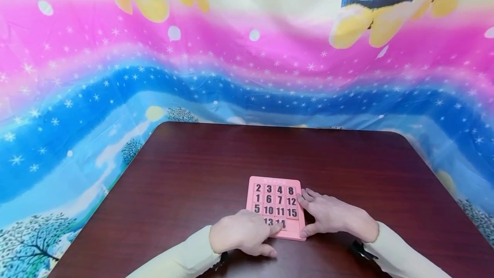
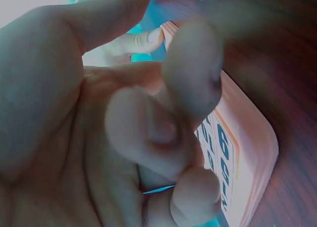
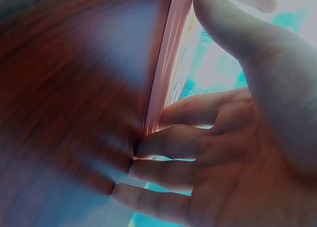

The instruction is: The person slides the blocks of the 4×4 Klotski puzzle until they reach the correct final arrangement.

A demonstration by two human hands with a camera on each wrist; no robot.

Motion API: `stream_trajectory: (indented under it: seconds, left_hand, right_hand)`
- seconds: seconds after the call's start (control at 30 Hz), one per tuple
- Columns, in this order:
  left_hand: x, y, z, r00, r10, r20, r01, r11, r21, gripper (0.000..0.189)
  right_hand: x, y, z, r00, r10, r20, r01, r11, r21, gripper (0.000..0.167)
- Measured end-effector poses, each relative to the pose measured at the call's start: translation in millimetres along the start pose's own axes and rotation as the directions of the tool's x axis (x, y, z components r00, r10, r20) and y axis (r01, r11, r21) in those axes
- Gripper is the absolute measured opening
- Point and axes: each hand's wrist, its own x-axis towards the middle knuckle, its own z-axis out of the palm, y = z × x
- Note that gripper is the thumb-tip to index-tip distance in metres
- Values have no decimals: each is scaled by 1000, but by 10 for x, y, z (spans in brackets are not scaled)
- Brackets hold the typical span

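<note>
A pink sliding number puzzle lies flat on the table, its tiles bearing black numerals. My left hand reaches over its lower left corner, index fingertip on the 14 tile in the bottom row. That hand's other fingers bend loosely in the left wrist view, and it hides the bottom-left tile. To the right of the 14 is a bare pink slot. My right hand rests along the puzzle's right side, fingers extended, with fingertips and thumb right at the edge.
The dark reddish-brown table has rounded far corners. Behind and beside it hangs a colourful cloth with snowflakes and cartoon figures. Cream sleeves cover both forearms, and a black strap shows at the right wrist.
</note>
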Motion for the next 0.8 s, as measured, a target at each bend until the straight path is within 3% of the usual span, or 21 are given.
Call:
stream_trajectory:
  seconds: [0.2,0.4,0.8]
  left_hand:
    - [-3,-24,-19,999,24,-36,-24,1000,1,56]
    - [142,-7,-80,994,34,-101,-31,999,27,62]
    - [397,45,-85,1000,-22,0,22,1000,5,79]
  right_hand:
    - [3,3,9,1000,10,8,-10,1000,15,102]
    - [-20,19,4,1000,-8,-14,8,1000,-2,101]
    - [-1,18,18,1000,-16,-18,16,1000,1,100]
